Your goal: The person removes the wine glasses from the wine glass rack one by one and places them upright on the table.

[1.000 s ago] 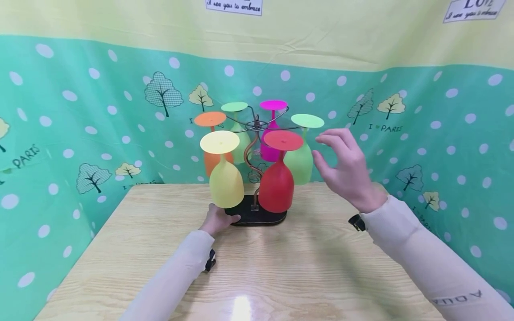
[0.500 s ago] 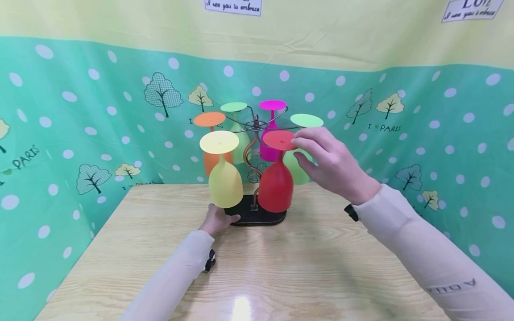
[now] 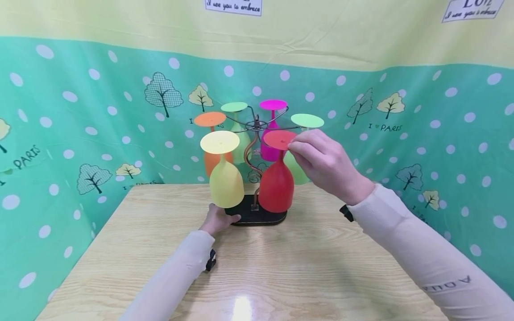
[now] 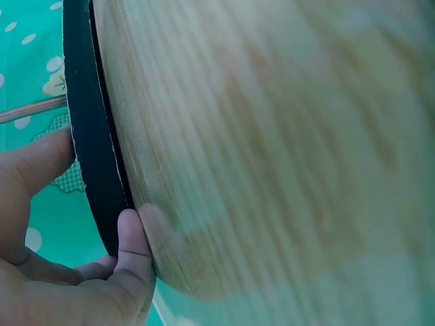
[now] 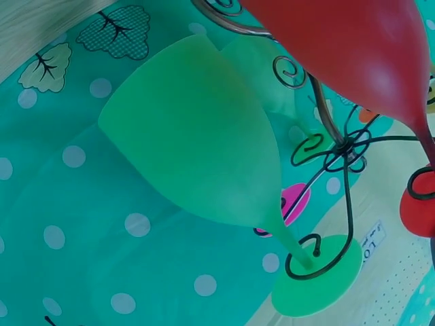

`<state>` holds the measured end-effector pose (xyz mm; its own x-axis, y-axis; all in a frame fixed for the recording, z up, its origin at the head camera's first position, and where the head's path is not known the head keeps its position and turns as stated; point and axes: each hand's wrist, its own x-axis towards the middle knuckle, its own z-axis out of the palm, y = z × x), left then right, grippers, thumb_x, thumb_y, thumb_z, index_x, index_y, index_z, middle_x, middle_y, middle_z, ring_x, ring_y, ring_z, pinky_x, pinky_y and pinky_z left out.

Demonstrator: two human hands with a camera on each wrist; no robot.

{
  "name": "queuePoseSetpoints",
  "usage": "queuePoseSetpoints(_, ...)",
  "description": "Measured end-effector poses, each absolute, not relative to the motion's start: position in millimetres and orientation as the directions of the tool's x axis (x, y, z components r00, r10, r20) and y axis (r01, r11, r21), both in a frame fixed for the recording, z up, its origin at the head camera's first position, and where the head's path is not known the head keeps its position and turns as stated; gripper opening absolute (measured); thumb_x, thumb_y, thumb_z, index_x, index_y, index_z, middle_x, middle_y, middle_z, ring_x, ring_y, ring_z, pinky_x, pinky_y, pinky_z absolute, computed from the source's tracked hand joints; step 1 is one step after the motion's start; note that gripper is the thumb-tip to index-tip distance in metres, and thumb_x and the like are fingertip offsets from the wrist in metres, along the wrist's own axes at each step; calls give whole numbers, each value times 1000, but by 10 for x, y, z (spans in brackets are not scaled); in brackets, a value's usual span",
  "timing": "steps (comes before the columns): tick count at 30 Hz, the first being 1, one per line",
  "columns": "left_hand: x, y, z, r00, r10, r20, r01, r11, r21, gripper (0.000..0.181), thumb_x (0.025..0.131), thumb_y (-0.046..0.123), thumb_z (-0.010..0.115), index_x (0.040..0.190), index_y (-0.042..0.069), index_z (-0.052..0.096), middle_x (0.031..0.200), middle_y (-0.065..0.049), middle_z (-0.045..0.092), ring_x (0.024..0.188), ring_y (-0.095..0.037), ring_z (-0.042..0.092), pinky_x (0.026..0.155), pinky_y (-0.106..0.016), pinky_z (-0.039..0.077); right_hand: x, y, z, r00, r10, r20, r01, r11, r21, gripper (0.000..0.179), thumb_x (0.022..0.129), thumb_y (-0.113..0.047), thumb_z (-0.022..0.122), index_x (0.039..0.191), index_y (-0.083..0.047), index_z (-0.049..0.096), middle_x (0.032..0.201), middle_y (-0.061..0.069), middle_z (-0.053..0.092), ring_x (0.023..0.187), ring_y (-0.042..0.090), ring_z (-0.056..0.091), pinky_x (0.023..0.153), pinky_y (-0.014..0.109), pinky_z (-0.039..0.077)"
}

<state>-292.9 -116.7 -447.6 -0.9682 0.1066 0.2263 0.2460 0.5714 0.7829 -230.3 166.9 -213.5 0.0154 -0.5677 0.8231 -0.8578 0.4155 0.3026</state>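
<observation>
Got dotted curtain [image 3: 132, 111] behind worktop [image 3: 132, 236]. Got wire rack [image 3: 257, 125] upright on worktop, carrying six upside-down goblets [image 3: 227, 185]. Gripping left end of black base [image 3: 250, 214] with left hand [image 3: 218, 219]. Pinching foot edge of red goblet [image 3: 277, 189], front right on rack, with right hand [image 3: 327, 164].
</observation>
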Motion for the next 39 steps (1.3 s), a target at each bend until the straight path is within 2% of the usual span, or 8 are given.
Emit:
queuePoseSetpoints(10,-2935,-1173,-4484,-977,106,185,211,602,770,84,73,12,83,141,9,35,138,-22,41,131,-43,30,109,-58,25,-2277,1615,-2143,2,-518,856,-857,440,269,18,79,10,69,95,3,67,93,15,65,87,29,62,77,40,55)
queuePoseSetpoints(20,-2938,-1173,-4476,-976,122,180,217,587,780,83,73,12,83,141,11,34,138,-18,41,133,-38,30,111,-55,24,-2256,1550,-2091,13,-502,865,-861,434,265,20,77,12,69,94,3,67,92,15,65,87,28,61,75,39,55)
queuePoseSetpoints(30,-2947,-1183,-4476,-974,123,191,227,578,784,87,72,13,84,142,11,32,139,-20,38,134,-38,29,111,-54,23,-2245,1462,-2000,-31,-517,856,-873,431,229,19,76,10,72,94,3,68,92,15,65,88,28,61,75,37,55)
queuePoseSetpoints(39,-2939,-1176,-4480,-976,114,183,215,595,774,88,72,14,84,142,11,32,140,-20,39,133,-42,27,110,-57,22,-2282,1410,-1906,-84,-551,830,-870,447,209,13,80,7,70,93,4,69,89,14,65,86,25,62,76,32,55)
